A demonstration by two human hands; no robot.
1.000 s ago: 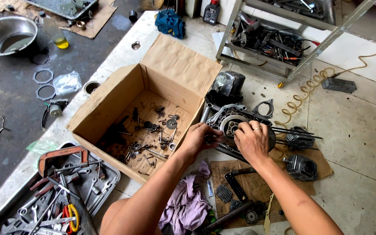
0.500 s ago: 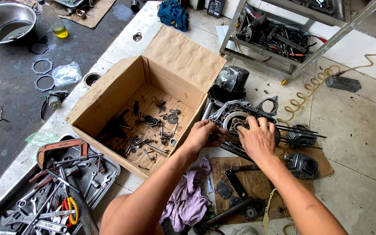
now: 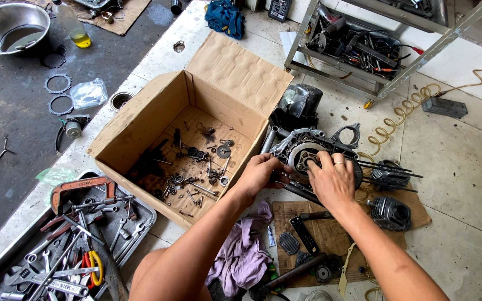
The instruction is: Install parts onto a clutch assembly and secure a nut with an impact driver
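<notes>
A grey metal engine case (image 3: pixel 330 140) with a round clutch part in its middle lies on the tiled floor right of the box. My left hand (image 3: pixel 262 173) grips the case's lower left edge, fingers curled around it. Flat on the round clutch part rests my right hand (image 3: pixel 331 179), a ring on one finger. An open cardboard box (image 3: pixel 140 125) left of the case holds several small bolts, washers and metal parts (image 3: pixel 196 167) on its stained bottom.
A metal tray (image 3: pixel 143 203) of wrenches, pliers and a clamp sits at lower left. A purple rag (image 3: pixel 242 251), cardboard sheet with small parts and an engine cylinder (image 3: pixel 391 213) lie near my arms. A metal shelf rack (image 3: pixel 364 50), coiled hose, steel bowl and rings lie farther off.
The view has shifted slightly. My left hand has closed in on the case's left edge, and my right hand stays pressed on the round clutch part.
</notes>
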